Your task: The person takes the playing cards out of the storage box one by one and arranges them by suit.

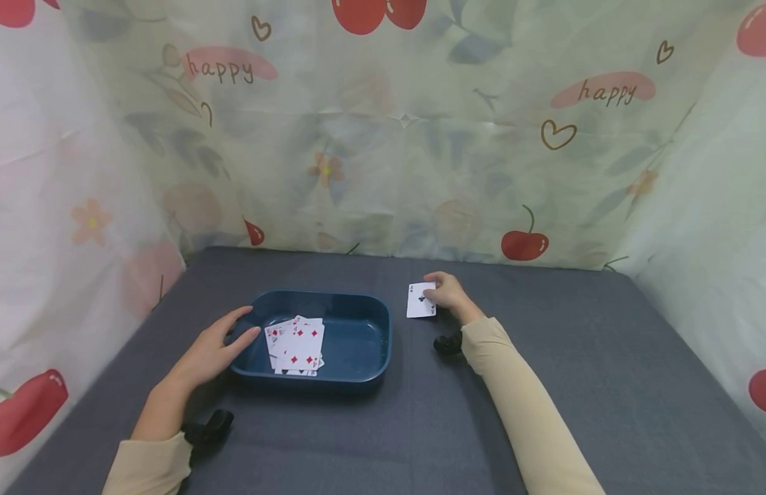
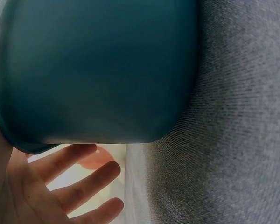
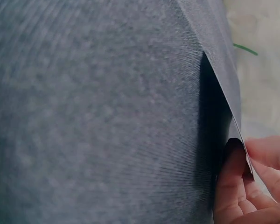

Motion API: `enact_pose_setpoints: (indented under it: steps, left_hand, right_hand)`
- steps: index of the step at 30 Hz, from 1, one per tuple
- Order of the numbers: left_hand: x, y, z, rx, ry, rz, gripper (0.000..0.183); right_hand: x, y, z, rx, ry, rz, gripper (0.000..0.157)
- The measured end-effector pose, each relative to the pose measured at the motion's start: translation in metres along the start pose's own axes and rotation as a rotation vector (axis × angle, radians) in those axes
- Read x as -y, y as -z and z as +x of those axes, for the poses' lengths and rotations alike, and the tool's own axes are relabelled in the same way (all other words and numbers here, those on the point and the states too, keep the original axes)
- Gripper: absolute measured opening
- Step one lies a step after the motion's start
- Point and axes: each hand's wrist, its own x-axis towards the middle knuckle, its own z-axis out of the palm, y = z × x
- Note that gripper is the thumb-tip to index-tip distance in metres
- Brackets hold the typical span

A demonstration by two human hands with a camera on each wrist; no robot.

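Note:
My right hand (image 1: pixel 447 290) pinches a playing card (image 1: pixel 417 302) by its right edge, to the right of a dark blue tray (image 1: pixel 383 357). The card carries a single black club at its middle. In the right wrist view the card (image 3: pixel 219 81) shows edge-on, tilted up off the cloth with a shadow under it. My left hand (image 1: pixel 212 347) rests at the tray's left end, thumb over the rim. The left wrist view has its fingers (image 2: pixel 91 184) spread and fairly straight beside the tray wall (image 2: pixel 98 70). Several cards (image 1: pixel 304 346) lie face up, overlapping, in the tray's left half.
A grey cloth (image 1: pixel 333 440) covers the table. Printed curtains (image 1: pixel 401 179) hang behind it and along both sides. Black straps (image 1: pixel 447 344) sit at the wrists by the sleeve cuffs.

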Motion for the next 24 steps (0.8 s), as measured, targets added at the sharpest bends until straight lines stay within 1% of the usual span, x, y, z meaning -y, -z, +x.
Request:
enact_pose_setpoints:
  steps: [1, 2, 3, 4, 5, 6, 7, 8, 9, 11, 12, 13, 15, 16, 18, 21, 22, 24]
  left_hand:
    - [0.000, 0.000, 0.000, 0.001, 0.000, 0.000, 0.067]
    - [0.000, 0.000, 0.000, 0.002, 0.003, 0.000, 0.067]
    - [0.000, 0.000, 0.000, 0.003, 0.004, 0.000, 0.067]
    - [0.000, 0.000, 0.000, 0.004, 0.007, 0.001, 0.067]
    - [-0.001, 0.000, 0.000, 0.004, 0.009, 0.001, 0.067]
    - [-0.001, 0.000, 0.000, 0.005, 0.012, 0.001, 0.068]
    - [-0.001, 0.000, 0.000, 0.006, 0.014, 0.000, 0.068]
    - [-0.001, 0.000, 0.000, 0.006, 0.016, -0.001, 0.068]
    - [-0.001, 0.000, 0.000, 0.007, 0.017, -0.002, 0.068]
    - [-0.001, 0.000, -0.001, 0.009, 0.019, -0.005, 0.068]
    - [-0.002, 0.000, -0.001, 0.010, 0.019, -0.007, 0.068]
    - [-0.002, 0.000, -0.001, 0.011, 0.019, -0.007, 0.068]
    - [-0.002, 0.000, -0.001, 0.012, 0.019, -0.008, 0.068]
    - [-0.002, 0.000, -0.001, 0.012, 0.019, -0.008, 0.068]
    - [-0.002, 0.001, -0.001, 0.012, 0.019, -0.007, 0.068]
    - [-0.002, 0.001, -0.001, 0.014, 0.021, -0.007, 0.068]
    - [-0.002, 0.001, -0.001, 0.014, 0.021, -0.007, 0.068]
    - [-0.002, 0.001, -0.001, 0.014, 0.021, -0.008, 0.068]
  right_hand:
    - [-0.005, -0.002, 0.006, -0.003, -0.027, -0.008, 0.042]
    - [-0.037, -0.010, 0.033, -0.013, -0.022, -0.003, 0.043]
    - [-0.057, -0.014, 0.052, -0.012, -0.019, 0.000, 0.046]
    - [-0.072, -0.018, 0.066, -0.010, -0.028, 0.007, 0.047]
    - [-0.081, -0.020, 0.074, -0.007, -0.030, 0.005, 0.049]
    - [-0.086, -0.022, 0.079, -0.009, -0.029, 0.004, 0.050]
    - [-0.085, -0.023, 0.080, -0.014, -0.031, 0.001, 0.049]
    - [-0.079, -0.022, 0.074, -0.017, -0.025, -0.013, 0.048]
    - [-0.051, -0.018, 0.050, -0.026, -0.013, -0.031, 0.045]
    - [-0.009, -0.009, 0.013, -0.012, -0.032, -0.062, 0.045]
    - [0.002, -0.007, 0.003, -0.022, -0.022, -0.076, 0.043]
    - [0.009, -0.005, -0.003, -0.029, -0.001, -0.087, 0.043]
    - [0.016, -0.002, -0.009, -0.029, 0.028, -0.132, 0.043]
    - [0.020, 0.000, -0.011, -0.020, 0.023, -0.157, 0.044]
    - [0.017, 0.000, -0.006, -0.039, 0.049, -0.217, 0.044]
    - [0.030, 0.003, -0.011, -0.010, 0.006, -0.287, 0.046]
    - [0.034, 0.005, -0.014, 0.007, -0.012, -0.293, 0.048]
    - [0.040, 0.007, -0.018, 0.013, -0.022, -0.314, 0.048]
